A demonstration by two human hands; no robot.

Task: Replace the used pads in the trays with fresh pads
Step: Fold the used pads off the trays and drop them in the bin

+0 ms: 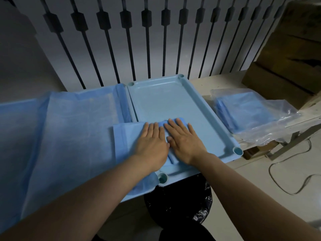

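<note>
- The folded pad (139, 134) lies under both hands, partly opened, at the near left corner of the bare tray (175, 101); its spread part runs out toward 9 o'clock over the neighbouring tray's edge.
- The left hand (152, 145) lies flat, palm down, fingers straight and close together, pressing on the pad and gripping nothing.
- The right hand (184, 141) lies flat just beside it at 3 o'clock, thumbs nearly touching, fingers slightly spread, resting on the thicker, folded part of the pad.
- The folded part reaches past the fingertips toward 12 o'clock and shows again between the wrists at 6 o'clock.
- At 9 o'clock, a second tray (121, 87) is covered by a spread pad (69, 122) that drapes over its edges.
- At 3 o'clock from the hands, a clear bag of folded pads (246, 110) sits on the table (201, 84), apart from the bare tray.
- A bin with a black liner (182, 202) stands below the tray at 6 o'clock.
- No writing or label can be read anywhere.
</note>
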